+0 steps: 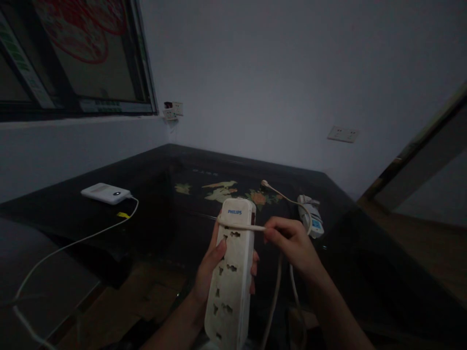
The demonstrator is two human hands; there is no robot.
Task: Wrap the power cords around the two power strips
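A white power strip (233, 287) marked PHILIPS is held upright above the dark table, its sockets facing me. My left hand (207, 272) grips it from behind, with the thumb on the front face and fingertips showing past the right edge. Around its upper part runs a white power cord (241, 226), across the face just under the lettering. Right of the strip, my right hand (288, 238) pinches this cord between thumb and fingers. More cord hangs below the right hand, and a length reaches over the table to a plug (264, 184).
On the dark table (175, 167) with its bird and flower pattern, a second white power strip (311, 216) lies to the right. A white power bank (105, 193) with a cable (73, 244) lies at the left. Wall sockets (343, 134) are behind.
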